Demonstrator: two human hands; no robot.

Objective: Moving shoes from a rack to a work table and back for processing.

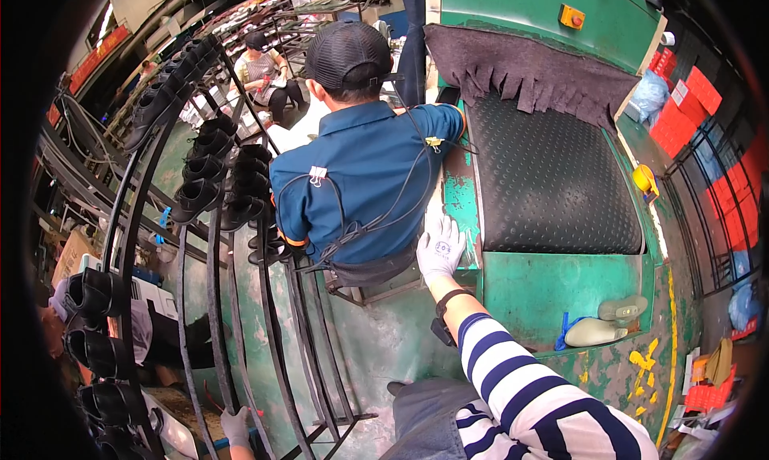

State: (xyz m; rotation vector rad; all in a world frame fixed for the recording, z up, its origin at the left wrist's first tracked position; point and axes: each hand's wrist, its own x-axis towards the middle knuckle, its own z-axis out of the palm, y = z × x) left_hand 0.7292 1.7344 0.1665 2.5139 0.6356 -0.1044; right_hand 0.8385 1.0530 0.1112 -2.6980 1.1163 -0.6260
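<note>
My right hand (441,249), in a white glove, lies flat with its fingers stretched out on the green edge of a conveyor machine (561,280). It is just behind a seated person in a blue shirt (360,172) and holds nothing. At the lower left, my left hand (236,428), also gloved, is closed at a dark metal bar of a shoe rack (215,300). Part of its grip is hidden. Black shoes (199,196) stand in rows on the rack, and more black shoes (102,344) are at its near left side.
A black studded belt (557,180) runs out under a ragged dark curtain (521,72). Pale shoe lasts (597,332) lie on the machine's lower ledge. Red boxes (689,100) and a wire rack stand at right. Another person (264,72) sits farther back.
</note>
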